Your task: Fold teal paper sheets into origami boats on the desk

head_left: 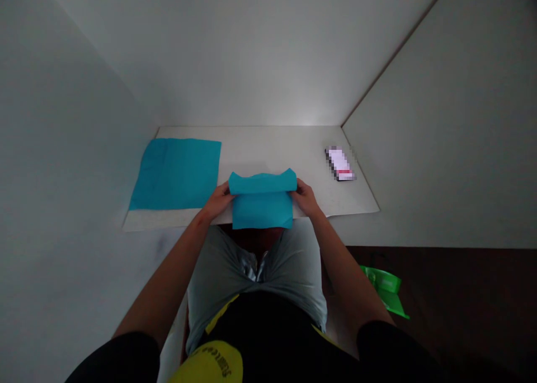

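Note:
Between my hands is a blue sheet (262,209), perhaps paper or cloth; I cannot tell which. Its upper part is folded over toward me in a loose band, and its lower edge hangs over the front of the white tabletop. My left hand (218,199) grips the left end of the fold, the fingertips partly hidden behind it. At the right end, my right hand (306,196) pinches the sheet in the same way. A second, larger blue sheet (176,173) lies flat on the table, left of my left hand.
A phone (340,164) with a lit, blurred screen lies at the right of the white tabletop (285,148). Pale walls (251,53) enclose the table at the back, left and right. A green plastic object (386,288) is on the dark floor, lower right.

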Demonstrator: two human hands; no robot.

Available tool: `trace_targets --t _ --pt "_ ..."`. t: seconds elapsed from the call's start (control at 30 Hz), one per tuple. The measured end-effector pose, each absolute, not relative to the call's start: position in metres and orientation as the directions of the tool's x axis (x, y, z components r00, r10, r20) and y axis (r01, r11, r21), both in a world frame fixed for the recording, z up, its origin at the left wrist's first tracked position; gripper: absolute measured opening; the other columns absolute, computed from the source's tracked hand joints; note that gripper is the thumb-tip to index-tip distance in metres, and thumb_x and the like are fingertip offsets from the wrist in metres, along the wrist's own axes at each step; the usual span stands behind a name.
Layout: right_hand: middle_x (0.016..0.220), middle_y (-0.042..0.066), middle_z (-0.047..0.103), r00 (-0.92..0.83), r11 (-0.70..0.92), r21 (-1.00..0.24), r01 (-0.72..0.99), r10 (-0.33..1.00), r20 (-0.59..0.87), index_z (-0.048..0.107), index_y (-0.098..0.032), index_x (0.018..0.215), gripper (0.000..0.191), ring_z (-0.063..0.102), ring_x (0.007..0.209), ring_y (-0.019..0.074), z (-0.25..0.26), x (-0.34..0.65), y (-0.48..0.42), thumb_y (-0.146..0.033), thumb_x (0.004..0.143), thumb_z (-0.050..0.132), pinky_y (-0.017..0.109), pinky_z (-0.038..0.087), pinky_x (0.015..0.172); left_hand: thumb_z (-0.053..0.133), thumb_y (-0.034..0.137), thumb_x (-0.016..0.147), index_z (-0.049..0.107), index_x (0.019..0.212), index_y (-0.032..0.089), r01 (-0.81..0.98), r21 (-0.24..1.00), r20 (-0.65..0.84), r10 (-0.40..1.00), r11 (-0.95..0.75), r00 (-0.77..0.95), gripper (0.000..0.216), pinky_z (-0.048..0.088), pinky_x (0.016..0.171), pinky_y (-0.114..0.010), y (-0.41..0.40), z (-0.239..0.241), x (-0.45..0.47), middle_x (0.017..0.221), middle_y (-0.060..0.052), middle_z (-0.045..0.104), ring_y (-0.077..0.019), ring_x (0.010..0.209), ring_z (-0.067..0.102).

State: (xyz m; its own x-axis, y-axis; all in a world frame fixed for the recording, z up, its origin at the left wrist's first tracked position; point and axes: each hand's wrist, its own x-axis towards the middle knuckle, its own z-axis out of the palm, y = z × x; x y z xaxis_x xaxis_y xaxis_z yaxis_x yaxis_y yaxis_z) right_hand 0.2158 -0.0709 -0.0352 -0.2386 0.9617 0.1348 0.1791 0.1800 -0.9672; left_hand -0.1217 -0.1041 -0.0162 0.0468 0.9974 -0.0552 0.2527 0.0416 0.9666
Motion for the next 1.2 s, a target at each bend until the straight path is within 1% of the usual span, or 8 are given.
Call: trace_targets --t 0.1,0.27,0.37,0.57,0.73,0.87,1.07,1.2 --pt "0.126 0.009 0.074 -0.172 0.247 -0.922 0.297 0.964 0.203 0.078 -0.024 0.102 0.027 0.068 0.118 0.0283 -0.034 0.218 -0.073 -0.045 0.094 0.062 0.046 0.055 0.106 0.063 0.040 0.090 0.079 0.101 0.022 0.357 0.934 0.015 1.000 -0.010 -0.013 0.027 0.056 0.114 -0.052 -0.103 -0.014 -0.120 0.130 -0.012 0.077 -0.0296 0.124 0.072" --pt "0.123 0.009 0.074 -0.101 0.280 -0.847 0.451 0.959 0.264 0.083 -0.026 0.094 0.031 0.068 0.118 0.0282 -0.030 0.209 -0.073 -0.023 0.093 0.053 0.048 0.054 0.109 0.040 0.026 0.101 0.078 0.108 0.020 0.480 0.866 0.281 0.930 -0.140 -0.235 0.039 0.050 0.121 -0.047 -0.104 0.001 -0.109 0.131 -0.011 0.073 -0.0245 0.130 0.067" --pt "0.125 0.009 0.076 -0.092 0.288 -0.817 0.500 0.955 0.281 0.085 -0.026 0.098 0.036 0.069 0.120 0.0275 -0.029 0.206 -0.070 -0.021 0.094 0.049 0.049 0.054 0.112 0.041 0.031 0.106 0.076 0.125 0.020 0.600 0.762 0.330 0.943 -0.243 -0.037 0.040 0.047 0.124 -0.045 -0.104 0.010 -0.092 0.134 -0.010 0.074 -0.0247 0.134 0.065" --pt "0.143 0.011 0.072 -0.004 0.335 -0.778 0.531 0.920 0.393 0.077 -0.023 0.131 0.051 0.062 0.141 0.0277 -0.010 0.198 -0.080 -0.028 0.108 0.032 0.053 0.045 0.125 0.052 0.047 0.106 0.051 0.163 0.014 0.864 0.421 0.067 0.960 -0.275 0.273 0.066 0.025 0.137 -0.057 -0.109 -0.007 -0.042 0.174 -0.014 0.043 -0.0366 0.165 0.032" --pt "0.167 0.010 0.054 -0.422 0.487 -0.592 0.642 0.869 0.257 0.057 -0.022 0.159 0.054 0.050 0.155 0.0268 -0.003 0.161 -0.092 -0.039 0.113 0.036 0.052 0.038 0.132 0.046 0.054 0.108 0.039 0.170 0.011 0.897 0.316 0.105 0.951 -0.311 0.292 0.076 0.012 0.140 -0.056 -0.118 -0.021 -0.031 0.181 -0.016 0.025 -0.0353 0.170 0.020" --pt "0.174 0.013 0.043 -0.515 0.504 -0.465 0.728 0.850 0.115 0.047 -0.017 0.167 0.061 0.039 0.163 0.0303 -0.021 0.154 -0.091 -0.045 0.114 0.034 0.057 0.027 0.136 0.047 0.052 0.107 0.040 0.170 0.010 0.908 0.309 0.101 0.959 -0.283 0.265 0.076 0.015 0.139 -0.053 -0.119 -0.020 -0.043 0.181 -0.019 0.023 -0.0346 0.170 0.019" --pt "0.177 0.017 0.035 -0.362 0.391 -0.368 0.843 0.920 0.149 0.032 -0.015 0.173 0.077 0.030 0.167 0.0348 -0.039 0.195 -0.087 -0.061 0.111 0.035 0.065 0.013 0.137 0.044 0.058 0.108 0.032 0.170 0.002 0.946 0.271 0.114 0.982 -0.178 0.153 0.084 0.016 0.139 -0.056 -0.117 -0.025 -0.061 0.181 -0.024 0.019 -0.0368 0.170 0.016" --pt "0.173 0.027 0.040 -0.159 0.233 -0.375 0.897 0.963 0.218 0.029 -0.004 0.170 0.098 0.033 0.164 0.0410 -0.041 0.201 -0.088 -0.076 0.104 0.041 0.064 0.019 0.135 0.040 0.041 0.111 0.043 0.168 0.015 0.953 0.227 0.147 0.974 -0.200 0.170 0.063 0.016 0.140 -0.057 -0.123 -0.024 -0.054 0.179 -0.014 0.032 -0.0323 0.170 0.019"
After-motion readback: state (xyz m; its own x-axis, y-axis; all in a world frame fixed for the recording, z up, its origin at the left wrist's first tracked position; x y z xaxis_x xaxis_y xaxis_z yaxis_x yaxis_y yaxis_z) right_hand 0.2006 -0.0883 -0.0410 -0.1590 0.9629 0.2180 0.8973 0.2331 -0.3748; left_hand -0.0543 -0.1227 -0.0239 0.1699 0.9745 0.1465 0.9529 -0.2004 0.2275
